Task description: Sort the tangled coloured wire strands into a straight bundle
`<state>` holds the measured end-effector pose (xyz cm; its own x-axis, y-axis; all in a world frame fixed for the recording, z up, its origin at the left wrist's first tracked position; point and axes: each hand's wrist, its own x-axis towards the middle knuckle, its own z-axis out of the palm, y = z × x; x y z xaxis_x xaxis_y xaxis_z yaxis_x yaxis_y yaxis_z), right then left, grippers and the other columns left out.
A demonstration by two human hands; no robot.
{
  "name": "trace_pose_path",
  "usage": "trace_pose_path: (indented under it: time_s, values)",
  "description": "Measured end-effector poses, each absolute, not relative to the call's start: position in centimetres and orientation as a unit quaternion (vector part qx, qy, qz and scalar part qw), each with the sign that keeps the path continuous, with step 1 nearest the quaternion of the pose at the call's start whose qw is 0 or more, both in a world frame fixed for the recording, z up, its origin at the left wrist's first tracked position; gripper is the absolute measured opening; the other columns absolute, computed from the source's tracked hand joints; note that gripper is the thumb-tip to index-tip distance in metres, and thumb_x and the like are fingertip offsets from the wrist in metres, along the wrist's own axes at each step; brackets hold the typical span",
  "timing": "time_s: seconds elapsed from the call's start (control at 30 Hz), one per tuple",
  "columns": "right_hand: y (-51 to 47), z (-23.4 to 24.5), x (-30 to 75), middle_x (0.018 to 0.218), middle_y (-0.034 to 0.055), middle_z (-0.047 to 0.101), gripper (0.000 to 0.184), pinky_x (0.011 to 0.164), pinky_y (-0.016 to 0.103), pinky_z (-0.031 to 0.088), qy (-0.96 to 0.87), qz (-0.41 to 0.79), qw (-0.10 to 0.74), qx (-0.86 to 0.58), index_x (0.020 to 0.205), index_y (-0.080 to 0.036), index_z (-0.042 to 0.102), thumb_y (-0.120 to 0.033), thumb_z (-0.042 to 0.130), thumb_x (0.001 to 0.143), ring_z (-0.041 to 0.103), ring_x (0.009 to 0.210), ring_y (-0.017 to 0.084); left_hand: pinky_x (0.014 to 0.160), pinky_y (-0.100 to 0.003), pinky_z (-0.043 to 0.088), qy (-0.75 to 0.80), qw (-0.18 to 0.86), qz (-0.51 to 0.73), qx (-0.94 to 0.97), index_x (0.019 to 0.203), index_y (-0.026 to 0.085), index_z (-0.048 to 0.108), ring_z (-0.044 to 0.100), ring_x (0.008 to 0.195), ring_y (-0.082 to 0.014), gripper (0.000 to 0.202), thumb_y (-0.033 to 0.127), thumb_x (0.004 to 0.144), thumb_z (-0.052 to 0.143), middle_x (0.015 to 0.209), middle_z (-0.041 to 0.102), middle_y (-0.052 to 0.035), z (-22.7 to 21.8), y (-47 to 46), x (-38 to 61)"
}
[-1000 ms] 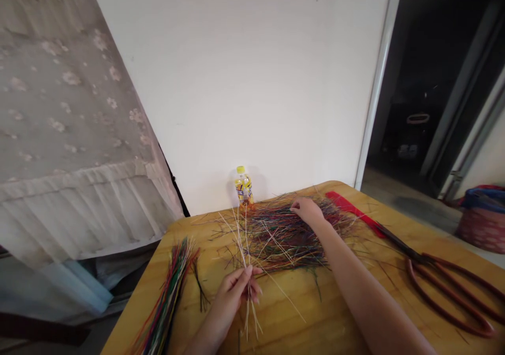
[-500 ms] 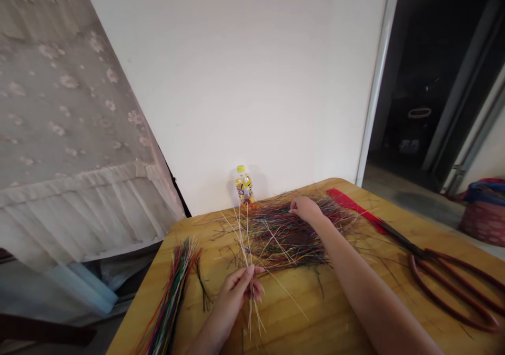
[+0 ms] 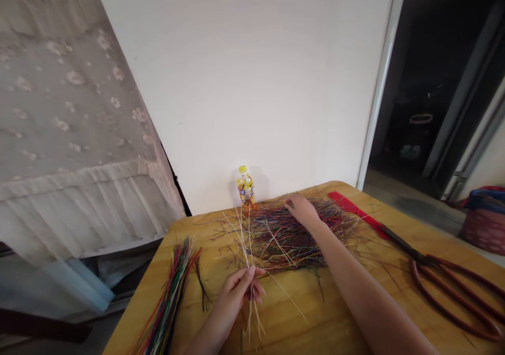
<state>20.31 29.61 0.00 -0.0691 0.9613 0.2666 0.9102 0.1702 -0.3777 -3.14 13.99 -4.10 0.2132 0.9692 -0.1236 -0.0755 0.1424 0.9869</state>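
My left hand (image 3: pixel 240 292) is shut on a thin sheaf of pale, straw-like strands (image 3: pixel 246 244), which stand up past my fingers and hang below them. My right hand (image 3: pixel 301 210) rests at the far side of a loose, multicoloured heap of thin strands (image 3: pixel 284 239), its fingertips bunched among them. Whether those fingers pinch any strands is hidden. To the left of my left hand lies a long bundle of coloured strands (image 3: pixel 169 292), with a few dark strands (image 3: pixel 202 292) beside it.
A red comb (image 3: pixel 355 213) and large scissors with dark red loop handles (image 3: pixel 445 297) lie on the wooden table (image 3: pixel 315 318) at right. A yellow-labelled plastic bottle (image 3: pixel 245 186) stands against the wall. A basket (image 3: pixel 485 229) sits on the floor at right.
My right hand has shifted slightly left over the heap. My left hand keeps the pale strands, and the view has moved a little.
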Motion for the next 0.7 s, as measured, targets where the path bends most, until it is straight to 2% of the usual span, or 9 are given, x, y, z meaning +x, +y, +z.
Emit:
trace_pose_path:
  time_s: [0.13, 0.5, 0.6, 0.7]
  values:
    - [29.7, -0.7, 19.6, 0.092, 0.0064, 0.069, 0.012, 0.073, 0.025, 0.044, -0.725, 0.064, 0.208, -0.653, 0.086, -0.019, 0.069, -0.018, 0.057, 0.082, 0.061, 0.09, 0.02, 0.054, -0.024, 0.038, 0.453, 0.598, 0.434, 0.499, 0.089, 0.012, 0.069, 0.054, 0.051, -0.0119, 0.053, 0.061, 0.072, 0.06, 0.061, 0.064, -0.0034, -4.4, 14.1, -3.2]
    - [29.9, -1.8, 19.1, 0.1, 0.0078, 0.066, 0.018, 0.072, 0.03, 0.045, -0.695, 0.059, 0.194, -0.69, 0.092, -0.021, 0.07, -0.033, 0.061, 0.081, 0.056, 0.099, 0.026, 0.055, -0.024, 0.039, 0.453, 0.602, 0.429, 0.499, 0.088, 0.012, 0.069, 0.054, 0.052, -0.0115, 0.05, 0.06, 0.073, 0.059, 0.062, 0.064, -0.0027, -4.0, 13.9, -3.1]
    - [29.9, -2.0, 18.9, 0.099, 0.0088, 0.066, 0.017, 0.073, 0.031, 0.045, -0.699, 0.051, 0.191, -0.687, 0.091, -0.021, 0.07, -0.031, 0.061, 0.081, 0.056, 0.099, 0.026, 0.056, -0.024, 0.04, 0.455, 0.602, 0.425, 0.499, 0.088, 0.012, 0.069, 0.055, 0.053, -0.0119, 0.051, 0.06, 0.073, 0.059, 0.062, 0.064, -0.0028, -3.9, 13.8, -3.0]
    - [29.9, -2.1, 18.6, 0.108, 0.0102, 0.062, 0.014, 0.083, 0.031, 0.042, -0.724, 0.027, 0.193, -0.662, 0.09, -0.019, 0.07, -0.023, 0.058, 0.083, 0.051, 0.107, 0.025, 0.056, -0.024, 0.039, 0.454, 0.603, 0.426, 0.499, 0.089, 0.012, 0.069, 0.054, 0.052, -0.0116, 0.052, 0.06, 0.073, 0.059, 0.062, 0.064, -0.0026, -3.9, 13.8, -3.0]
